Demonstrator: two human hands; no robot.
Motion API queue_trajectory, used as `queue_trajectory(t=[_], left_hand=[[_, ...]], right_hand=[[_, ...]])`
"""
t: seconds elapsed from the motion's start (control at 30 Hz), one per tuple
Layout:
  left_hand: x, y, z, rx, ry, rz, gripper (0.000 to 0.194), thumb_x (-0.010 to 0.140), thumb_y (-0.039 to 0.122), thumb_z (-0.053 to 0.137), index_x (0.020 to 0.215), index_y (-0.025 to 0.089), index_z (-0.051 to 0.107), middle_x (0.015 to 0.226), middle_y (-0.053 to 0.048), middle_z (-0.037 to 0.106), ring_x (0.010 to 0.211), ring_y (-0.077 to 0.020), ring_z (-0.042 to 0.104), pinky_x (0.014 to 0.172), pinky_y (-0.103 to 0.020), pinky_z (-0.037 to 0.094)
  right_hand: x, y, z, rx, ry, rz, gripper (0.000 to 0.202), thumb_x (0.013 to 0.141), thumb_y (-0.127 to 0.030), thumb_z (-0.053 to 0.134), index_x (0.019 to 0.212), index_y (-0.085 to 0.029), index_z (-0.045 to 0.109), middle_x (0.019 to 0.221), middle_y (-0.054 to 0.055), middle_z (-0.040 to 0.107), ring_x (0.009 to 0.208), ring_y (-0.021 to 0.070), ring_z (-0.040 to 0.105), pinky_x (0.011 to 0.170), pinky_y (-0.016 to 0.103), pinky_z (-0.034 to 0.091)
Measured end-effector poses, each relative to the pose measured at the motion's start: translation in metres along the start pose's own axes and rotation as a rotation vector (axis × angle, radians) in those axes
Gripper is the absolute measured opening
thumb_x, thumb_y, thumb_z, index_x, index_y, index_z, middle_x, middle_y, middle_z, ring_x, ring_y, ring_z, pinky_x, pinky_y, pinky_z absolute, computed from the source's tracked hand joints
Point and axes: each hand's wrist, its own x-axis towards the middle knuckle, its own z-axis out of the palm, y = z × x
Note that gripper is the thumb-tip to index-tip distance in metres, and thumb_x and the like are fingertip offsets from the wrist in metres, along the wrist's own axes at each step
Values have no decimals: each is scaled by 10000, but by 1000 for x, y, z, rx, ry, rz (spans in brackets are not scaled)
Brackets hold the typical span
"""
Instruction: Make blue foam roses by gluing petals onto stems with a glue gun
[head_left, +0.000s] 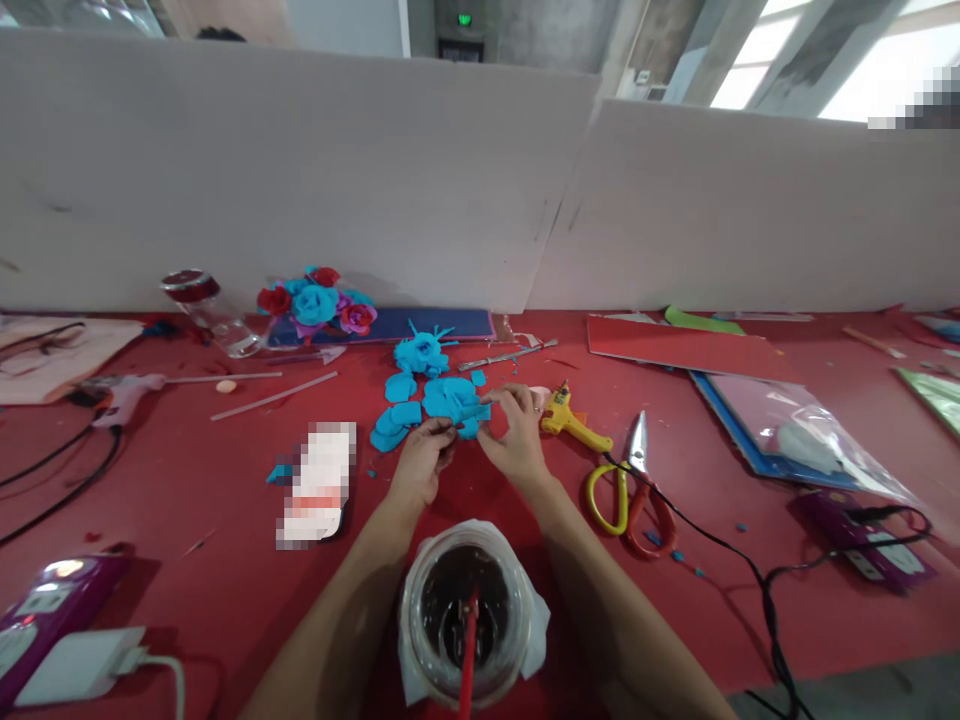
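Both hands meet over a group of blue paper pieces (450,398) at the middle of the red table. My left hand (429,455) has its fingers pinched at the lower edge of a small blue piece. Opposite it, my right hand (517,435) bends its thumb and fingers around the right end of that piece (474,414). More cut blue pieces (390,427) lie to the left, and a blue paper flower with thin strips (422,352) sits behind them. The yellow glue gun (574,420) rests just right of my right hand.
A clear cup with a red straw (465,610) stands between my forearms. Scissors (634,490) and a black cable are on the right. A phone (319,480), another glue gun (127,398), a bottle (217,312) and a paper bouquet (319,302) are on the left.
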Motion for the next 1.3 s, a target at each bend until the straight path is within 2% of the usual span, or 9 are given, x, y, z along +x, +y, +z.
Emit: queue_trajectory(t=[0.37, 0.47, 0.6, 0.7, 0.83, 0.97, 1.17, 1.3], left_hand=[[-3, 1, 3, 57, 51, -20, 194, 495, 155, 745, 653, 145, 632, 610, 23, 574, 489, -50, 457, 470, -179, 309], [-2, 1, 2, 67, 47, -16, 196, 498, 165, 745, 656, 149, 629, 610, 26, 576, 492, -52, 454, 480, -180, 313], [1, -1, -1, 77, 14, -9, 183, 523, 179, 738, 650, 149, 610, 563, 39, 531, 460, -48, 421, 455, -182, 265], [2, -3, -3, 71, 6, -11, 168, 530, 167, 728, 638, 149, 599, 560, 42, 520, 443, -42, 405, 442, -187, 247], [1, -2, -2, 58, 29, -30, 173, 519, 139, 726, 652, 148, 615, 600, 31, 559, 469, -44, 442, 465, -181, 285], [1, -1, 0, 69, 22, -32, 167, 514, 139, 725, 638, 148, 614, 590, 28, 562, 465, -48, 431, 457, -188, 256], [2, -1, -2, 101, 1, -31, 157, 530, 165, 701, 661, 146, 617, 585, 17, 565, 464, -52, 425, 461, -191, 257], [1, 0, -2, 94, 0, -35, 154, 509, 152, 686, 637, 153, 601, 576, 27, 550, 452, -48, 405, 459, -193, 251]], right_hand=[[-1, -2, 2, -68, -32, -17, 118, 741, -226, 629, 851, -224, 672, 989, 64, 538, 952, 244, 468, 874, 412, 342], [-1, -2, 1, -31, -17, -2, 95, 766, -241, 609, 838, -218, 667, 973, 63, 539, 947, 238, 482, 878, 408, 351], [-1, -2, -4, 121, 55, 42, 153, 837, -214, 492, 887, -218, 637, 934, 57, 540, 956, 225, 502, 899, 396, 366], [-1, 0, -6, 124, 33, 31, 181, 794, -176, 487, 896, -220, 630, 943, 57, 540, 963, 229, 497, 904, 398, 363], [-1, 1, -2, -31, -48, -12, 202, 717, -202, 594, 907, -218, 661, 975, 64, 536, 952, 246, 468, 890, 413, 341], [-1, 0, 0, -54, -17, -7, 98, 766, -245, 612, 837, -220, 675, 947, 64, 534, 934, 240, 472, 874, 405, 339], [-1, 0, -7, 79, 99, 0, 153, 838, -198, 476, 889, -219, 619, 915, 55, 552, 929, 227, 506, 899, 405, 340], [0, 2, -6, -3, 12, -32, 152, 754, -195, 567, 892, -223, 622, 936, 53, 551, 936, 237, 496, 887, 409, 341]])
